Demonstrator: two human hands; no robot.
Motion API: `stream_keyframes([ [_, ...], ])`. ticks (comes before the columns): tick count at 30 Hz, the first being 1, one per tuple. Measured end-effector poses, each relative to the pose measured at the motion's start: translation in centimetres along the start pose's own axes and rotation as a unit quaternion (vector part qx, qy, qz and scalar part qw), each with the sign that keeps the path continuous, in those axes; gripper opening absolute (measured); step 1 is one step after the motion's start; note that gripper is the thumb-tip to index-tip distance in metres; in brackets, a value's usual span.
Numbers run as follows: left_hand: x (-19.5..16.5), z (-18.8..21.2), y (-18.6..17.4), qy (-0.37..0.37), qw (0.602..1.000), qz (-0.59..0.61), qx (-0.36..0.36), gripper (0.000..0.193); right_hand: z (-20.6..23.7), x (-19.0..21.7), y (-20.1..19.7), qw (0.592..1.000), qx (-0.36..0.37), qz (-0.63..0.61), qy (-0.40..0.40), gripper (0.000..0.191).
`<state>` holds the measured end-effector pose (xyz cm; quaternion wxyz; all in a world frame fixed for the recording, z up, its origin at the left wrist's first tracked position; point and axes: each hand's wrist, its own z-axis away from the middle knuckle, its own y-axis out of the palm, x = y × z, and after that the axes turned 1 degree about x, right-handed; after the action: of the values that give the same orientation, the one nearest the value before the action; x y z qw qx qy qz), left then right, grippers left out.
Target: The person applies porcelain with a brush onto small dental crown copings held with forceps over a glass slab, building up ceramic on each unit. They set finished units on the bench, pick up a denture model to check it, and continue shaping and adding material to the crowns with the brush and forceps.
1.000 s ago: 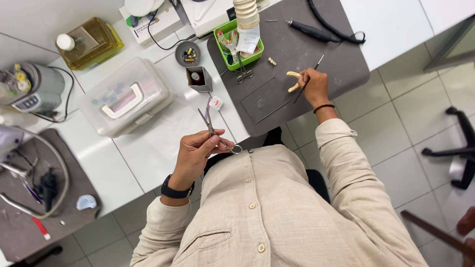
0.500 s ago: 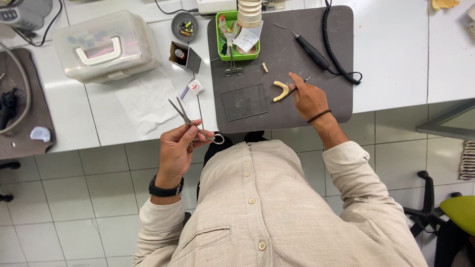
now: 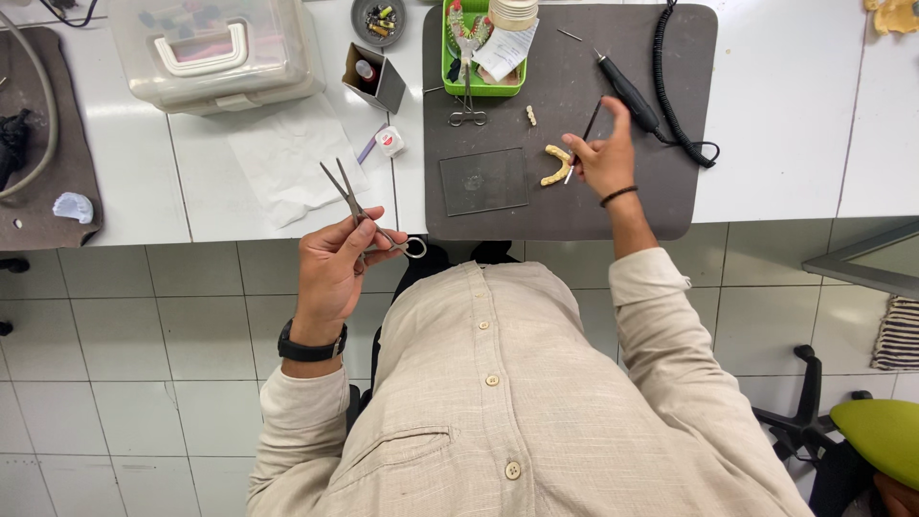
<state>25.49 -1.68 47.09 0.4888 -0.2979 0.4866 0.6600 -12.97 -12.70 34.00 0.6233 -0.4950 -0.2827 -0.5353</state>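
Head view: left hand (image 3: pixel 332 271) grips metal forceps (image 3: pixel 369 217), blades parted, held above the white counter's (image 3: pixel 795 115) front edge. Right hand (image 3: pixel 603 158) pinches a thin dark tool (image 3: pixel 586 129) on the grey mat (image 3: pixel 574 196), just beside a yellowish dental arch (image 3: pixel 556 165) and near a glass slab (image 3: pixel 484 180).
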Motion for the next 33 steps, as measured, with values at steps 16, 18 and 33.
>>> stream_keyframes([
  [16,-2.0,1.3,-6.1,0.018,0.998,-0.012,-0.056,0.022,-5.4,1.2,5.1,0.816,0.174,0.446,-0.323,0.02],
  [18,-2.1,1.3,-6.4,0.022,0.998,-0.015,-0.059,0.022,-5.7,1.1,5.4,0.798,0.167,0.446,-0.37,0.022],
  [33,-1.5,0.7,-4.6,0.03,0.997,-0.037,-0.059,0.019,-7.1,1.2,7.2,0.683,0.207,0.611,-0.341,0.017],
])
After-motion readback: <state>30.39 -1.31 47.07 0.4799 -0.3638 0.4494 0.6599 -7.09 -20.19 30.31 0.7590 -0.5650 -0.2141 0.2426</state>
